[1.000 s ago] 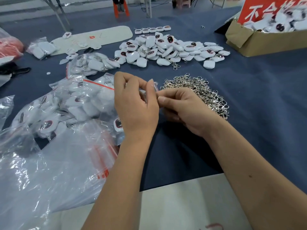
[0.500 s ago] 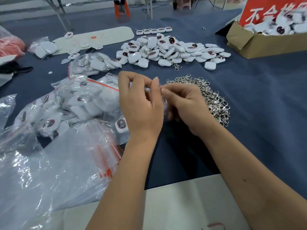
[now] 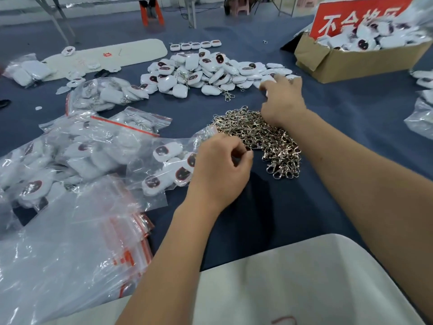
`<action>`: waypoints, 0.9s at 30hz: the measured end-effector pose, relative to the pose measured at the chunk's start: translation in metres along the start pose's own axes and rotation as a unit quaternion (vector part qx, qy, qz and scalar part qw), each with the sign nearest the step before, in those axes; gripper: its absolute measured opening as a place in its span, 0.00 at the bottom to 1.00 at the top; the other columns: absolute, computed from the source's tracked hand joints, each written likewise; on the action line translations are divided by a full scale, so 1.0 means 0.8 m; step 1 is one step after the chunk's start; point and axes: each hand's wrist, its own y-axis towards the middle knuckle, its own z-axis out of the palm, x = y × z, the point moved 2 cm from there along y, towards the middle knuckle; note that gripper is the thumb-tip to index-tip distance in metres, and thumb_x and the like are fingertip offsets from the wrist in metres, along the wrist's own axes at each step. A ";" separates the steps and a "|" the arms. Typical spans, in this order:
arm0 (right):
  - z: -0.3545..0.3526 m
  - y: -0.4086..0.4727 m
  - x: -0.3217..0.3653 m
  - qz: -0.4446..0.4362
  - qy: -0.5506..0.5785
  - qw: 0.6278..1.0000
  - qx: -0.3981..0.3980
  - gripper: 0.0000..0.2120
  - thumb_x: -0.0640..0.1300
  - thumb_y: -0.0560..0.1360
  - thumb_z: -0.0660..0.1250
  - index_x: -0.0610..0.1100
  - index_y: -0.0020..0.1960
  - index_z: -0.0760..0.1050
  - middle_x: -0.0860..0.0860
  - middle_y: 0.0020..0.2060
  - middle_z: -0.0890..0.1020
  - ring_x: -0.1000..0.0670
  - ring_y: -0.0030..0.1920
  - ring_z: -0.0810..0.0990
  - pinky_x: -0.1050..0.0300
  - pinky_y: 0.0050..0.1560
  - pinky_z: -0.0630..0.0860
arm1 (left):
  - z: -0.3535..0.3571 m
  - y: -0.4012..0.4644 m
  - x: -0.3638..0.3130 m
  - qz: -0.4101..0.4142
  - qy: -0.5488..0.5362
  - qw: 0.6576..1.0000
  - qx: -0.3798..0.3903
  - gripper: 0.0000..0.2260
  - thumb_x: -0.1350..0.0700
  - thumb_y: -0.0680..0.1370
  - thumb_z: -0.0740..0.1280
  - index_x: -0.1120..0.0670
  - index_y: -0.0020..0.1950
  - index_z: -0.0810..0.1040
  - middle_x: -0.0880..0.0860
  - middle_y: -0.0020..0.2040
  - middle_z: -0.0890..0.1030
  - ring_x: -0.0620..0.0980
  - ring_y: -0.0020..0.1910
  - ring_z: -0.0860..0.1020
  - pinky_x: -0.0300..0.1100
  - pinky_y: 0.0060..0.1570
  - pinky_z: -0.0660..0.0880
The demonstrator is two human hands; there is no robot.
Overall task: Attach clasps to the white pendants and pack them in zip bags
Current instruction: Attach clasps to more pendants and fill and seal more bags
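Right hand (image 3: 282, 103) has reached to pendant pile (image 3: 210, 71); left hand (image 3: 220, 170) curled

A red sign (image 3: 358, 17) stands behind the cardboard box (image 3: 346, 64) at the far right, bearing large white Chinese characters. The first, 不, reads plainly; the second looks like 合; the following characters are cut off by the pendants piled in the box and by the frame's upper edge, so the full wording cannot be told. The zip bags (image 3: 126, 256) at lower left carry small red print near their seals, too blurred to read. The dark red marks on the pendants are not legible as text.
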 end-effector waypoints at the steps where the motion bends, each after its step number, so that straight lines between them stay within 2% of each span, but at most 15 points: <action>1: 0.005 0.005 -0.006 -0.001 -0.006 0.999 0.040 0.25 0.42 0.81 0.61 0.51 0.77 0.67 0.43 0.79 0.62 0.34 0.77 0.58 0.41 0.73 0.65 | -0.001 0.001 0.002 0.000 -0.003 1.000 0.006 0.09 0.58 0.76 0.73 0.57 0.36 0.81 0.49 0.35 0.78 0.46 0.38 0.73 0.38 0.41 0.66; 2: 0.011 0.008 -0.011 -0.013 -0.004 0.998 0.068 0.26 0.42 0.83 0.58 0.52 0.80 0.64 0.43 0.80 0.58 0.33 0.78 0.57 0.41 0.75 0.63 | -0.002 0.001 0.003 -0.001 -0.003 1.000 0.011 0.09 0.58 0.76 0.74 0.56 0.36 0.81 0.47 0.34 0.77 0.45 0.37 0.73 0.37 0.40 0.66; 4: 0.017 0.008 -0.017 -0.043 0.028 0.997 0.062 0.24 0.41 0.84 0.57 0.47 0.80 0.65 0.41 0.78 0.64 0.35 0.75 0.65 0.46 0.76 0.64 | -0.004 0.002 0.004 -0.004 -0.001 1.000 0.016 0.09 0.58 0.76 0.74 0.56 0.36 0.81 0.46 0.33 0.76 0.43 0.35 0.72 0.33 0.38 0.65; 7: 0.011 -0.003 -0.022 -0.034 0.099 0.994 -0.036 0.15 0.40 0.81 0.65 0.42 0.67 0.79 0.43 0.66 0.80 0.42 0.67 0.76 0.53 0.67 0.71 | -0.004 0.001 0.004 -0.004 -0.001 1.000 0.018 0.09 0.59 0.76 0.74 0.56 0.36 0.81 0.47 0.34 0.76 0.43 0.35 0.72 0.32 0.38 0.65; 9: 0.002 -0.018 -0.023 -0.019 0.134 0.987 -0.085 0.11 0.36 0.78 0.67 0.44 0.59 0.82 0.45 0.59 0.83 0.43 0.62 0.78 0.54 0.59 0.73 | -0.006 0.001 0.005 -0.002 -0.005 1.000 0.019 0.09 0.59 0.76 0.73 0.56 0.37 0.81 0.49 0.36 0.78 0.45 0.36 0.74 0.35 0.39 0.68; 11: -0.011 -0.038 -0.017 -0.009 0.193 0.969 -0.150 0.11 0.34 0.78 0.65 0.44 0.57 0.80 0.45 0.52 0.83 0.45 0.53 0.78 0.54 0.51 0.73 | -0.012 0.002 0.010 -0.006 -0.002 1.000 0.015 0.09 0.59 0.77 0.73 0.56 0.37 0.81 0.50 0.37 0.79 0.44 0.36 0.74 0.34 0.39 0.69; 13: -0.027 -0.062 -0.003 -0.016 0.277 0.936 -0.214 0.09 0.37 0.79 0.66 0.42 0.59 0.77 0.44 0.45 0.82 0.49 0.44 0.76 0.53 0.48 0.73 | -0.020 0.005 0.019 -0.017 0.021 1.000 0.005 0.09 0.59 0.77 0.73 0.55 0.37 0.80 0.47 0.35 0.77 0.41 0.35 0.73 0.30 0.38 0.67; 14: -0.031 -0.075 0.008 -0.020 0.338 0.915 -0.218 0.10 0.39 0.79 0.68 0.42 0.59 0.75 0.45 0.42 0.82 0.50 0.41 0.77 0.54 0.47 0.74 | -0.024 0.006 0.025 -0.028 0.028 0.999 -0.005 0.09 0.58 0.77 0.73 0.54 0.37 0.80 0.46 0.35 0.77 0.41 0.35 0.73 0.32 0.38 0.68; 15: -0.033 -0.089 0.019 -0.014 0.409 0.891 -0.198 0.11 0.40 0.78 0.71 0.42 0.59 0.75 0.46 0.41 0.83 0.51 0.40 0.79 0.55 0.46 0.76 | -0.027 0.007 0.030 -0.042 0.022 0.999 -0.017 0.08 0.58 0.77 0.72 0.54 0.38 0.80 0.47 0.35 0.78 0.42 0.35 0.75 0.36 0.40 0.71; 17: -0.027 -0.117 0.042 0.013 0.543 0.832 -0.113 0.10 0.41 0.76 0.76 0.42 0.55 0.80 0.48 0.43 0.87 0.52 0.43 0.85 0.59 0.46 0.79 | -0.032 0.009 0.037 -0.077 -0.034 0.995 -0.055 0.06 0.58 0.78 0.69 0.54 0.41 0.80 0.51 0.37 0.81 0.52 0.38 0.80 0.50 0.45 0.78; 19: -0.009 -0.140 0.060 0.010 0.615 0.787 -0.039 0.06 0.38 0.76 0.76 0.40 0.52 0.84 0.48 0.42 0.88 0.55 0.40 0.84 0.63 0.44 0.79 | -0.038 0.009 0.038 -0.102 -0.093 0.984 -0.114 0.05 0.55 0.79 0.65 0.53 0.45 0.79 0.51 0.39 0.82 0.58 0.40 0.82 0.59 0.46 0.80; 21: 0.008 -0.157 0.071 -0.010 0.635 0.772 -0.010 0.04 0.36 0.78 0.73 0.39 0.52 0.85 0.46 0.43 0.88 0.54 0.41 0.84 0.59 0.47 0.81 | -0.042 0.008 0.037 -0.118 -0.118 0.975 -0.147 0.05 0.54 0.79 0.65 0.52 0.47 0.80 0.49 0.41 0.82 0.56 0.41 0.82 0.57 0.48 0.80; 24: 0.024 -0.164 0.072 -0.031 0.642 0.766 -0.004 0.05 0.35 0.80 0.71 0.37 0.54 0.84 0.41 0.48 0.87 0.44 0.48 0.86 0.47 0.54 0.84 | -0.042 0.009 0.035 -0.098 -0.093 0.985 -0.107 0.06 0.53 0.78 0.67 0.53 0.45 0.82 0.47 0.40 0.83 0.49 0.41 0.81 0.48 0.48 0.78; 27: 0.029 -0.161 0.069 -0.045 0.618 0.784 -0.028 0.05 0.35 0.79 0.72 0.36 0.53 0.85 0.42 0.47 0.88 0.42 0.50 0.87 0.46 0.56 0.84 | -0.038 0.009 0.036 -0.088 -0.059 0.991 -0.085 0.06 0.56 0.79 0.69 0.56 0.43 0.82 0.47 0.38 0.82 0.46 0.39 0.79 0.44 0.47 0.76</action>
